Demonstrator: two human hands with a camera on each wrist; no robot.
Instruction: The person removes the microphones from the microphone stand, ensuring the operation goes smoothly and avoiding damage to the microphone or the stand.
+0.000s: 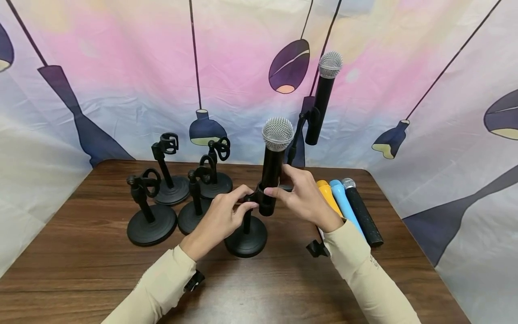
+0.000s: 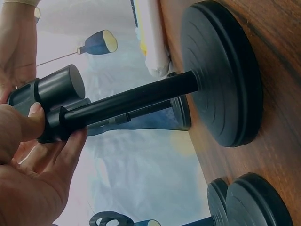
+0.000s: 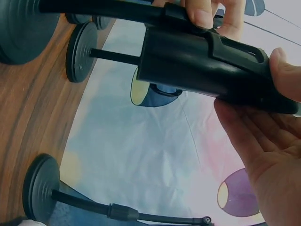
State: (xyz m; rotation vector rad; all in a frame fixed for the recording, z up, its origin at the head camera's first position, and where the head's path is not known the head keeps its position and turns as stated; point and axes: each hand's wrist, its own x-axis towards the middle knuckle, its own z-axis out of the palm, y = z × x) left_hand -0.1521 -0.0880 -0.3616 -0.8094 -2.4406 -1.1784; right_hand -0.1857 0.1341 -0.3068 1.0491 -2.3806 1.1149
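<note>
A black microphone (image 1: 272, 168) with a silver mesh head stands nearly upright in the clip (image 3: 242, 52) of a small round-based stand (image 1: 247, 240). My left hand (image 1: 220, 217) pinches the joint at the top of the stand's pole (image 2: 136, 101), just under the clip. With thumb and fingers on either side, my right hand (image 1: 304, 198) grips the microphone's body above its lower end. The microphone's bottom sticks out below the clip, and the stand's base rests on the table.
Several black stands (image 1: 151, 225) with bare clips are grouped at the left. Behind my right hand, a taller stand (image 1: 298, 135) bears another microphone (image 1: 321, 101). At the right lie a yellow microphone (image 1: 328, 198), a blue one (image 1: 347, 204) and a black one (image 1: 364, 216). A printed curtain (image 1: 141, 90) hangs behind the table (image 1: 275, 288).
</note>
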